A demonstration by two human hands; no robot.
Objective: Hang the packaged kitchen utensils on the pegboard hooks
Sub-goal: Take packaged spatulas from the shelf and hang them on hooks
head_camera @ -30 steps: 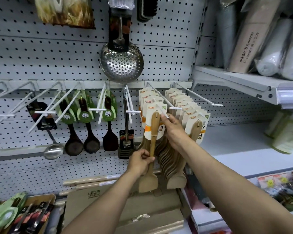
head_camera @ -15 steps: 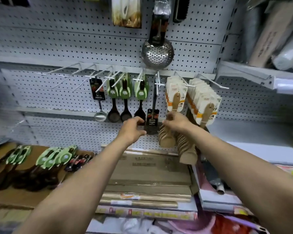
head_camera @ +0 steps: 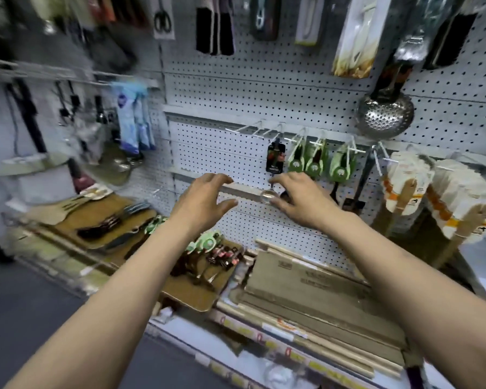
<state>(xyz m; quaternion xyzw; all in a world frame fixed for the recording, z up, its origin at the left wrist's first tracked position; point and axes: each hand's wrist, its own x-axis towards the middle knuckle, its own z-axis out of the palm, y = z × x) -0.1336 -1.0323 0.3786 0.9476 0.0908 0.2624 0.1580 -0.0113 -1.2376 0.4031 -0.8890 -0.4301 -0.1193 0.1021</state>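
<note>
Both hands are empty: the left hand (head_camera: 205, 199) and the right hand (head_camera: 300, 199) hover with fingers spread before the pegboard (head_camera: 236, 153). I judge a fetching step: packaged utensils (head_camera: 208, 249) wait in the cardboard tray (head_camera: 191, 300) at the shelf's front edge.

White pegboard (head_camera: 264, 91) dotted with dark holes, green-carded utensils (head_camera: 314, 162) (black handles), perforated silver skimmer (head_camera: 385, 115)
</note>
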